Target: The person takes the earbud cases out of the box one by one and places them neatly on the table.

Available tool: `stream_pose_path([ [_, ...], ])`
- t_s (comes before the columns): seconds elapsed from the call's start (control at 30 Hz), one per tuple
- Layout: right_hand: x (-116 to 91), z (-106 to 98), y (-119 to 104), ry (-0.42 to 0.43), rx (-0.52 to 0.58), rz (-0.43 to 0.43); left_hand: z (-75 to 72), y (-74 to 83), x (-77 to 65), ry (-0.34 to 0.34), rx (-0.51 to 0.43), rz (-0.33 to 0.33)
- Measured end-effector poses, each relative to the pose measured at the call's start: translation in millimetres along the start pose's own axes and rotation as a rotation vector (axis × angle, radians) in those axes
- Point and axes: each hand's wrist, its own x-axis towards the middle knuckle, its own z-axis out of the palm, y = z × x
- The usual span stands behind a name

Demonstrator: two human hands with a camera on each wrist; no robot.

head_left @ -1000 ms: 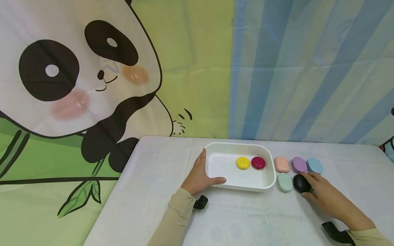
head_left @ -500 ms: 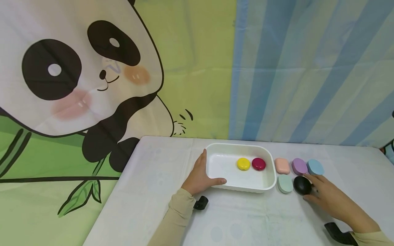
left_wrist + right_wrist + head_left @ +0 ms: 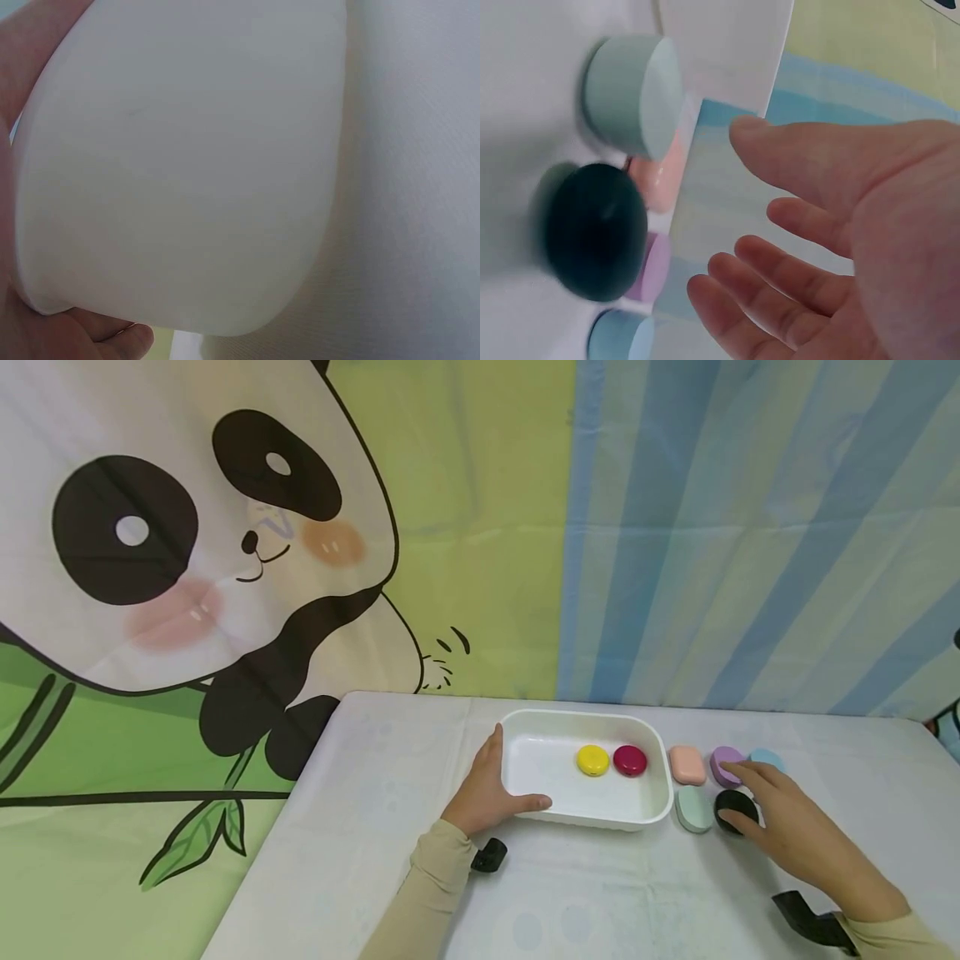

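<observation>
A white oblong tray (image 3: pixel 547 789) holds a yellow round piece (image 3: pixel 592 760) and a dark red round piece (image 3: pixel 630 761). My left hand (image 3: pixel 483 793) grips its left end, thumb over the near rim and fingers along the outer side; the tray wall (image 3: pixel 187 172) fills the left wrist view. Over a black round piece (image 3: pixel 736 799) hovers my right hand (image 3: pixel 802 839), fingers spread and loosely bent. In the right wrist view, that black piece (image 3: pixel 596 232) stands apart from the fingertips (image 3: pixel 705 292), and nothing is held.
Right of the tray lie a peach rounded-square piece (image 3: pixel 687 765), a pale green piece (image 3: pixel 693 810), a purple one (image 3: pixel 722 755) and a light blue one (image 3: pixel 767 757). A white cloth covers the table (image 3: pixel 585 893). Behind hangs a panda-printed curtain (image 3: pixel 487 527).
My right hand has let go of the black piece and lifted slightly, its fingers now covering parts of the purple and blue pieces. The left hand and tray stay put.
</observation>
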Motion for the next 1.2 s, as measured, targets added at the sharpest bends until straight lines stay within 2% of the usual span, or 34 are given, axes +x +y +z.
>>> stream_pose_path([
  [0.13, 7, 0, -10, 0.012, 0.019, -0.009, 0.9, -0.7, -0.8, -0.005, 0.012, -0.006],
  [0.3, 22, -2, -23, -0.027, 0.045, 0.012, 0.8, -1.1, -1.4, 0.000, 0.013, -0.009],
  [0.53, 39, 2, -38, 0.023, 0.086, -0.036, 0.7, -1.6, -1.5, -0.006, 0.007, -0.015],
  [0.77, 51, 4, -52, -0.023, 0.075, 0.000, 1.1, -2.9, -0.4, -0.001, 0.005, -0.008],
  [1.03, 61, 11, -66, -0.016, 0.074, -0.022, 0.7, -2.2, 0.4, 0.000, 0.007, -0.006],
  [1.2, 68, 16, -74, -0.045, 0.088, 0.001, 0.8, -1.2, 0.4, 0.000, 0.001, 0.000],
])
